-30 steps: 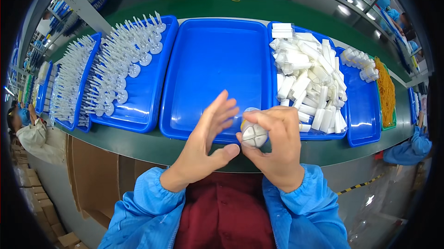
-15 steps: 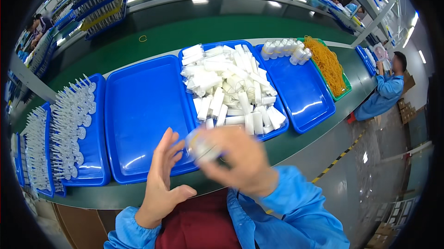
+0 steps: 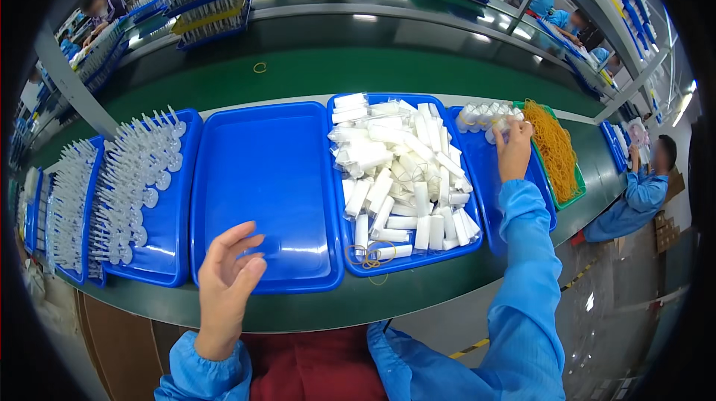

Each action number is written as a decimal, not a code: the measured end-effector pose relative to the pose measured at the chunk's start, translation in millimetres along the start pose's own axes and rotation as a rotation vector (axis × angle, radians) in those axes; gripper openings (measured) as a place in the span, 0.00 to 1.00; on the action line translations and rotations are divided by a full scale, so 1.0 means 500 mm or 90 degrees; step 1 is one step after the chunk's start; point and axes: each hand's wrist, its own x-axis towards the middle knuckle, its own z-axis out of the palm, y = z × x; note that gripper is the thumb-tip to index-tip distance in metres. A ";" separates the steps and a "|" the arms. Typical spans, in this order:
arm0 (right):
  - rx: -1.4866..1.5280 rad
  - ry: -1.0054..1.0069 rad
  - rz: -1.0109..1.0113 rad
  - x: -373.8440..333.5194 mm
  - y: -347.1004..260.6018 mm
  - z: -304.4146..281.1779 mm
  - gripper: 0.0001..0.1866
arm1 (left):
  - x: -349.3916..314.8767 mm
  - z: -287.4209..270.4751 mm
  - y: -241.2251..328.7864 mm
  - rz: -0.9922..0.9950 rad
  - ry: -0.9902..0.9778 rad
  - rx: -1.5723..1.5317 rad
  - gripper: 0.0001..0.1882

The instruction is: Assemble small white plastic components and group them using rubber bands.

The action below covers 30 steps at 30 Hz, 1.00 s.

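My right hand reaches into the blue tray at right, its fingertips closed on a clear-wrapped white bundle. Similar bundles stand in a row along that tray's far end. Over the near edge of an empty blue tray, my left hand is held up with fingers apart and nothing in it. Between these trays, another blue tray is heaped with white pieces in clear film. A few rubber bands lie at its near left corner.
A green tray holds a pile of orange-yellow rubber bands. On the left, blue trays carry rows of clear, stemmed plastic parts. One loose rubber band lies on the green belt. A co-worker sits at far right.
My right hand has moved from beside my left hand to the far end of the right tray, carrying a bundle. My left hand has shifted left and down. The view has turned slightly.
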 end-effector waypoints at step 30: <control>0.400 -0.410 -0.038 -0.123 -0.265 -0.258 0.12 | 0.049 -0.411 -0.007 0.257 0.231 1.088 0.13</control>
